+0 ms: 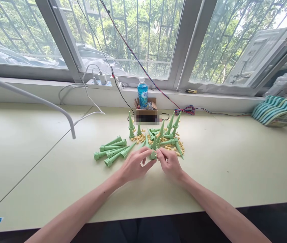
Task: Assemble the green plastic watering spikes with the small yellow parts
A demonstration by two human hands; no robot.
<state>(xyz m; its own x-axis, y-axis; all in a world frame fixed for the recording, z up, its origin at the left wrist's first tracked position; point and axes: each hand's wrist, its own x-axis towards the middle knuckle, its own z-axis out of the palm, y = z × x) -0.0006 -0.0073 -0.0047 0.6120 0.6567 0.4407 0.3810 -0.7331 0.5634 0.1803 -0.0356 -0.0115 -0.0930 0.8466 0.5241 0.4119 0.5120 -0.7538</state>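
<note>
My left hand point(137, 164) is closed around a green plastic cone-shaped spike point(153, 155), its tip turned up toward the camera. My right hand point(169, 162) pinches at the spike's side, with a trace of a small yellow piece showing at the fingertips; the fingers hide most of it. Just beyond both hands lies a heap of green spikes point(168, 142) mixed with many small yellow pegs point(138, 138). Some spikes there stand upright with collars on, such as the tall spike point(131, 125). Left of my left hand, several capped green spikes point(112, 152) lie on their sides.
On the pale table point(57, 175), a small cardboard box point(154, 104) holds a blue-liquid bottle point(142, 92) near the window sill. A bundled cable point(189, 109) lies behind the heap. Teal packages point(275, 111) stand far right. A white tube point(57, 106) reaches in from the left.
</note>
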